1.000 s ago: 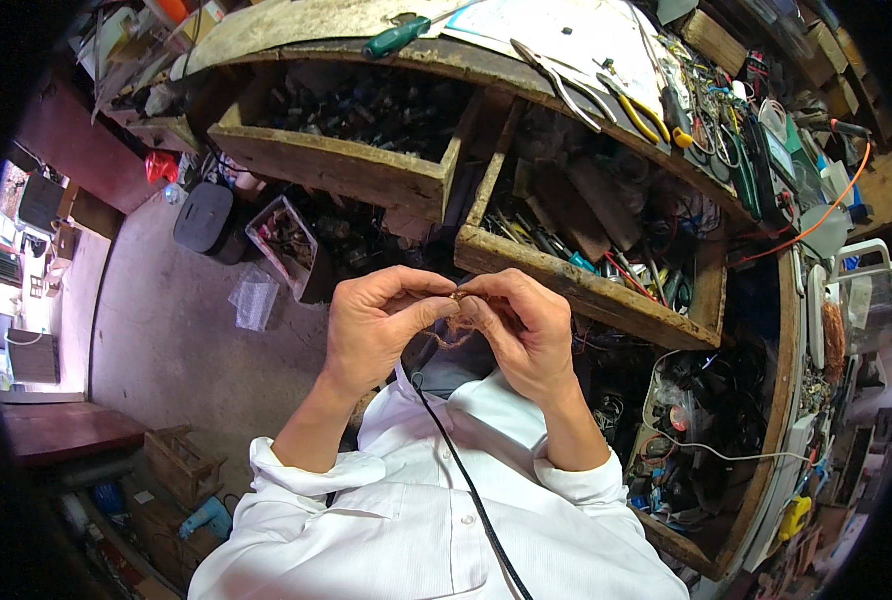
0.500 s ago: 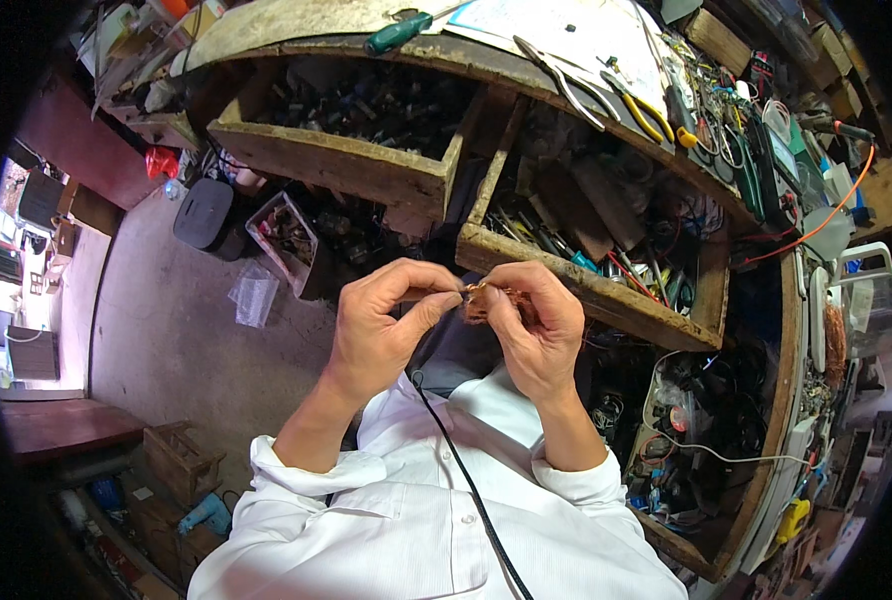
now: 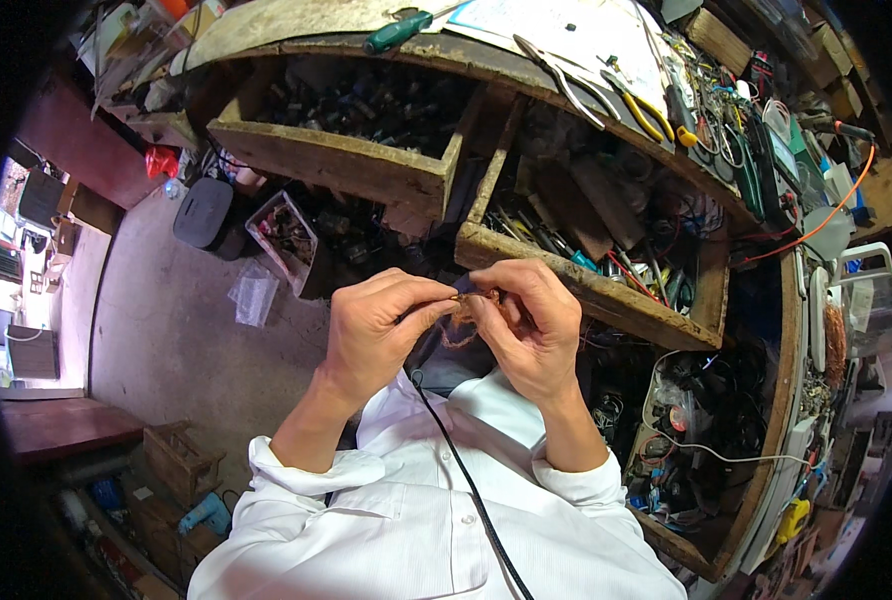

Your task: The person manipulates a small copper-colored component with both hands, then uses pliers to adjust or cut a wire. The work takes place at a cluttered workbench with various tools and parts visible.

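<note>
While I look on, one tangle of copper-coloured strands (image 3: pixel 460 322), pinched by the left hand (image 3: pixel 381 325) and the right hand (image 3: pixel 534 325) (thumbs against fingers), in front of a white shirt (image 3: pixel 391 540); nearby, one open wooden drawer (image 3: pixel 591 290) of tools

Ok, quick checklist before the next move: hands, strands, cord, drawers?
1. Left hand pinching the copper-coloured wire strands: ok, thumb and forefinger meet there.
2. Right hand holding the same strands: ok.
3. Strands gathered tidily: not ok, a loose loop sags between the hands.
4. Strand ends free of snags: cannot tell, fingers cover part of them.
5. Black cord clear of both hands: ok, it runs down the white shirt.
6. Left drawer and right drawer shut: not ok, both open.
</note>
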Demonstrator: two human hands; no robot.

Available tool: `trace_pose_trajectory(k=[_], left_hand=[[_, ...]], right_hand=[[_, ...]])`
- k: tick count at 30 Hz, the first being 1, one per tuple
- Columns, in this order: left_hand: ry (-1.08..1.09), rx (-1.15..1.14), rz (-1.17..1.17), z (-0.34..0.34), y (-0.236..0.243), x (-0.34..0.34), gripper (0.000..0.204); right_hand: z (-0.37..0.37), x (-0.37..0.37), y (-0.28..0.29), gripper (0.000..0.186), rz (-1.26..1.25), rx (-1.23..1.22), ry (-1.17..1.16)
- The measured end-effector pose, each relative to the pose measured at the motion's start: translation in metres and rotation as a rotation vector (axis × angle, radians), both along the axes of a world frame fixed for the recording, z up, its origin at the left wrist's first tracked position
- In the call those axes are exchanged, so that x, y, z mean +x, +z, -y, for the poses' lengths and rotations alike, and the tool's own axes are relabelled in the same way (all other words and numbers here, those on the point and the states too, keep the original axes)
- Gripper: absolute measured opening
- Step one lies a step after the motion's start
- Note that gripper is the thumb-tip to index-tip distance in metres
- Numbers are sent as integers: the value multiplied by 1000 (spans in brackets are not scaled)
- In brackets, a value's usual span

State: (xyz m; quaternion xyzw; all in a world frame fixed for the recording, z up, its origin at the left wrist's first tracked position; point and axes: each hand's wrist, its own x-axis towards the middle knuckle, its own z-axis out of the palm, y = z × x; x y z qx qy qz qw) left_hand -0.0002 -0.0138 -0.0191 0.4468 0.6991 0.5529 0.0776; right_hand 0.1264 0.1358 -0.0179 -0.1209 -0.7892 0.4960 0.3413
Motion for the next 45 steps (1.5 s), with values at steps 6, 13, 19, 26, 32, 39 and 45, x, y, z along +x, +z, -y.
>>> trace_pose_trajectory(k=[6, 13, 19, 26, 32, 39, 45], left_hand=[[1, 34, -204, -2, 4, -1, 15], [-10, 34, -26, -2, 5, 3, 13], [9, 38, -29, -2, 3, 2, 12], [31, 62, 1, -1, 6, 3, 11], [-7, 94, 249, -1, 4, 8, 10], [-36, 125, 282, -1, -4, 4, 13], [-68, 81, -97, 1, -2, -4, 13]], right_hand=[[-6, -3, -4, 18, -45, 224, 122], [1, -1, -7, 21, 108, 228, 121], [9, -4, -15, 18, 11, 126, 91], [7, -4, -15, 24, -94, 231, 140], [-1, -3, -7, 18, -84, 214, 152], [0, 2, 1, 11, -7, -2, 126], [-12, 1, 5, 11, -33, 222, 202]])
